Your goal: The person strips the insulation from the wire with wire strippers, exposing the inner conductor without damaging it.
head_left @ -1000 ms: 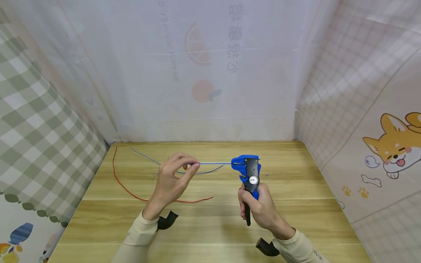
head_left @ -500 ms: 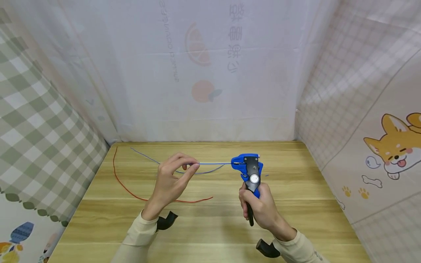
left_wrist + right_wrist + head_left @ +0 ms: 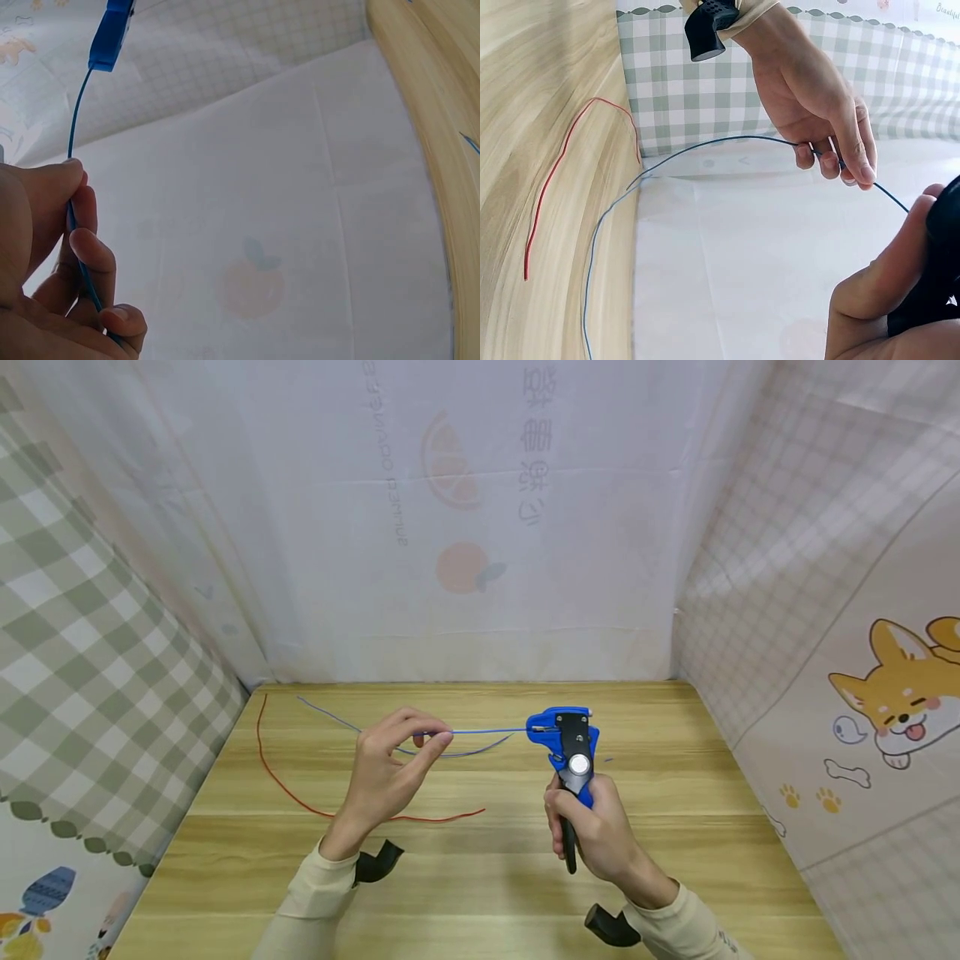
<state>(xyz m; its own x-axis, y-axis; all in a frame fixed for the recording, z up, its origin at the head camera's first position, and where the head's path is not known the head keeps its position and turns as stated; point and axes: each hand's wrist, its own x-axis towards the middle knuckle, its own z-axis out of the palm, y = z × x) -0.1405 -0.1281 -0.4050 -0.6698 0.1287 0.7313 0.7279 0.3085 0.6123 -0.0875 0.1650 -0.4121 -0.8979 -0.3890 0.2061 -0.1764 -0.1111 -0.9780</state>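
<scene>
My left hand (image 3: 393,768) pinches a thin blue wire (image 3: 487,731) between thumb and fingertips. From there the wire runs right to the mouth of a blue and black wire stripper (image 3: 576,743); how deep its end sits is hidden. In the left wrist view the wire (image 3: 73,124) bows slightly up to the tool's blue nose (image 3: 109,45), and its tail passes along the curled fingers. My right hand (image 3: 596,827) grips the stripper by its handles, tool upright. A second blue wire (image 3: 468,753) lies curved on the table behind the left hand.
A red wire (image 3: 281,785) curves across the left of the wooden table (image 3: 480,893). A tiny blue scrap (image 3: 608,760) lies right of the stripper. Black wrist mounts (image 3: 611,927) stick out at both sleeves. Printed cloth walls (image 3: 480,652) close off the back and sides.
The stripper has risen slightly, its handle swinging a little right. My left hand has shifted slightly left, still pinching the blue wire. The wires on the table stay put.
</scene>
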